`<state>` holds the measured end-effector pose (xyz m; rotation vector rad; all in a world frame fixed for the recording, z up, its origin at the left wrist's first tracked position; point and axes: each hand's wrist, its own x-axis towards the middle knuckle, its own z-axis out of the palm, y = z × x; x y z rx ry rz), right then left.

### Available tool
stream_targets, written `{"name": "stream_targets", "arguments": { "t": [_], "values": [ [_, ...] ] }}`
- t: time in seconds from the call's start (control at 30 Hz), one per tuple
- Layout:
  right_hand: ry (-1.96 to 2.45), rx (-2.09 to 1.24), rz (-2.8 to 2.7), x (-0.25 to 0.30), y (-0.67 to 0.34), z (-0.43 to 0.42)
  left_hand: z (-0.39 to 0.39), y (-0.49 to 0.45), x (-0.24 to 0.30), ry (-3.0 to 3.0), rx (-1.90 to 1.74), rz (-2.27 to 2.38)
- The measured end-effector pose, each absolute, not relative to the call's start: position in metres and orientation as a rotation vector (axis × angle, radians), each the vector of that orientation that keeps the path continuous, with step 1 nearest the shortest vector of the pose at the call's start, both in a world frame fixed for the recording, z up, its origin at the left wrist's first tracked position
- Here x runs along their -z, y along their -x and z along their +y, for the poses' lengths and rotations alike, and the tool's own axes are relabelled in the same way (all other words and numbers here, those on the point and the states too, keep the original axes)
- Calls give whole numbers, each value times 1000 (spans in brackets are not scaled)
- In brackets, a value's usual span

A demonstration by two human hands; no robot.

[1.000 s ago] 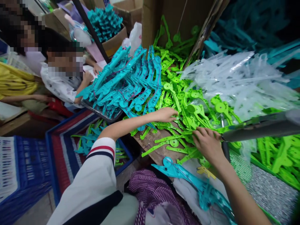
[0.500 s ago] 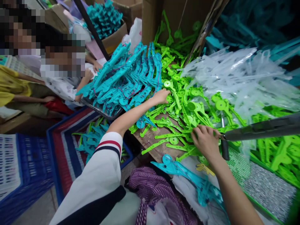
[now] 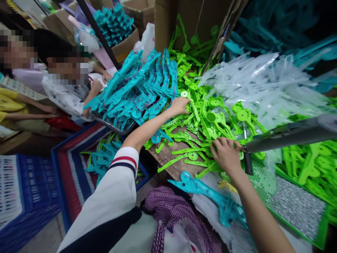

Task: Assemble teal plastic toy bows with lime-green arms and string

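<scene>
My left hand [image 3: 180, 106] reaches into a heap of bright green plastic arms [image 3: 195, 110] with round ends. Its fingers are curled down against a green piece, and their tips are partly hidden. Over the near side of the same heap, my right hand [image 3: 226, 154] rests with bent fingers and thumb apart, touching green arms; I see nothing gripped in it. A grey rod-shaped tool [image 3: 289, 134] comes in from the right, its tip close beside the right fingers. Below that hand lies a long turquoise plastic part [image 3: 207, 193] on white cloth.
Turquoise assemblies with thin wires [image 3: 142, 88] fill a black tray at left. Clear plastic pieces [image 3: 260, 84] lie behind the green heap. A green tray [image 3: 319, 233] holds small metal screws. A black-handled screwdriver [image 3: 248, 163] stands near. Other people sit at far left; blue crates [image 3: 39, 189] stand below.
The view has shifted slightly, so most things appear a little further left. Both hands keep nearly the same places over the green parts.
</scene>
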<state>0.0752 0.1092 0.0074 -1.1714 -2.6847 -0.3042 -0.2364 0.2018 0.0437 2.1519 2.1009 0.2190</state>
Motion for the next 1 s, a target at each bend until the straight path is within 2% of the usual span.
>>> {"name": "stream_targets", "arguments": {
  "t": [0.17, 0.37, 0.47, 0.63, 0.73, 0.87, 0.9, 1.0],
  "values": [
    [1163, 222, -2674, -9, -74, 109, 214, 248, -57, -1950, -711, 2201],
    [1126, 166, -2683, -5, -73, 109, 208, 254, -86, -1927, -1468, 2050],
    [1064, 115, -2667, -5, -67, 107, 198, 256, -88, -1856, -1669, 2016],
    [949, -139, -2572, -21, -56, 80, 180, 256, -80, -1569, -1833, 2083],
    [920, -531, -2479, -34, -56, 39, 150, 246, -69, -1501, -1904, 2101],
    [978, -1147, -2193, -44, -44, -22, 69, 212, -44, -1566, -1932, 2127],
    [991, -1298, -2068, -46, -37, -33, 43, 201, -36, -1604, -1878, 2145],
    [930, -1661, -1647, -56, -8, -52, -31, 167, -14, -1838, -1336, 2103]
  ]
}}
